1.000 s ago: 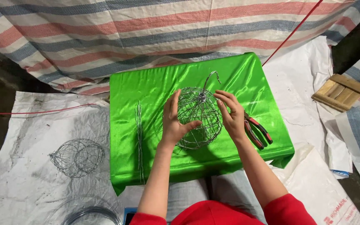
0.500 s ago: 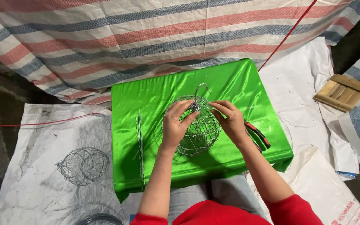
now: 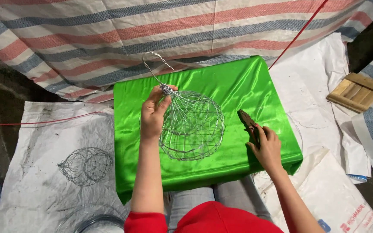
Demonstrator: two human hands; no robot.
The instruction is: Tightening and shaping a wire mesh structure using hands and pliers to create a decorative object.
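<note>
right hand (image 3: 267,144) newly on pliers (image 3: 248,121)

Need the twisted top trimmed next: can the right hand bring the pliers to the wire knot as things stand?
Probably yes. The right hand grips the pliers beside the wire cage; the left hand holds the knot up, with only bare green cloth between.

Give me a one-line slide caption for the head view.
Left hand pinches a wire-frame ball by its twisted top over green cloth; right hand grips pliers.
</note>
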